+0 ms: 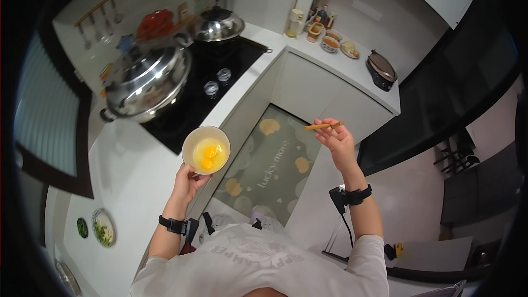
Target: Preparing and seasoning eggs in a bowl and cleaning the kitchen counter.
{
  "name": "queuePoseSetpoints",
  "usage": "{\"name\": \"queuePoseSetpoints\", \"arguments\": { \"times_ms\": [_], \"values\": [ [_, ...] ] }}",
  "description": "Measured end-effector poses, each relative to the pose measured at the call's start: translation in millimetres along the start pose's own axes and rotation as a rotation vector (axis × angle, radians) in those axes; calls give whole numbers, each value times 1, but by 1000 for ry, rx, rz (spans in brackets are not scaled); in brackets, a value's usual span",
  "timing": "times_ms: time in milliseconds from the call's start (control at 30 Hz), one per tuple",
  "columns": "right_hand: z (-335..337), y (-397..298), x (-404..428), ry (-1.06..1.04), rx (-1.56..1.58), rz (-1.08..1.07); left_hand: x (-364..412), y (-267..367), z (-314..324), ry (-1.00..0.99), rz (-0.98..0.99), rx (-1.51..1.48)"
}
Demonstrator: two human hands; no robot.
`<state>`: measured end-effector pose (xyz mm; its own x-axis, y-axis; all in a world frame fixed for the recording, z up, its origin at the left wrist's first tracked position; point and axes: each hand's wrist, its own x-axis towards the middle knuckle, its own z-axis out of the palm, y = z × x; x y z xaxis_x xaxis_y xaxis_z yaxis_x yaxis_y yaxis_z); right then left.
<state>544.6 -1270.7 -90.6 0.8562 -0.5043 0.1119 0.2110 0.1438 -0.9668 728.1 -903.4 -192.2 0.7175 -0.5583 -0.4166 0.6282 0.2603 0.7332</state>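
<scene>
My left hand (189, 183) grips the near rim of a white bowl (187, 142), held out beside the counter's front edge. Inside it lie raw eggs (209, 157), with two whole yolks showing in the clear white. Out to the right, over the floor, my right hand (336, 138) holds a pair of wooden chopsticks (315, 127) between thumb and fingers. They point left towards the bowl but are well apart from it. Past the bowl stands a large lidded steel wok (150, 82) on the black gas cooktop (165, 134).
A second lidded steel pan (218, 27) stands at the cooktop's far end. Bowls of sauce (331, 44), an oil bottle (293, 24) and an electric griddle (381, 70) line the far counter. A plate of chopped vegetables (103, 227) sits at left. A mat (268, 165) covers the floor.
</scene>
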Motion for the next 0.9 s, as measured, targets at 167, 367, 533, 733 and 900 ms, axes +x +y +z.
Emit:
{"name": "queuePoseSetpoints", "arguments": {
  "times_ms": [167, 367, 533, 733, 900],
  "values": [
    [-82, 2, 82, 194, -142, 83, 124, -4, 96, -24, 28, 4],
    [-137, -4, 185, 366, -375, 44, 285, -16, 189, -112, -3, -14],
    [-204, -11, 285, 413, -525, 92, 409, -22, 263, -163, -45, -4],
    [-266, -24, 391, 422, -661, 147, 521, -19, 348, -129, -110, 8],
    [-348, -4, 459, 406, -664, 28, 610, -27, 406, -136, -156, 99]
  ]
}}
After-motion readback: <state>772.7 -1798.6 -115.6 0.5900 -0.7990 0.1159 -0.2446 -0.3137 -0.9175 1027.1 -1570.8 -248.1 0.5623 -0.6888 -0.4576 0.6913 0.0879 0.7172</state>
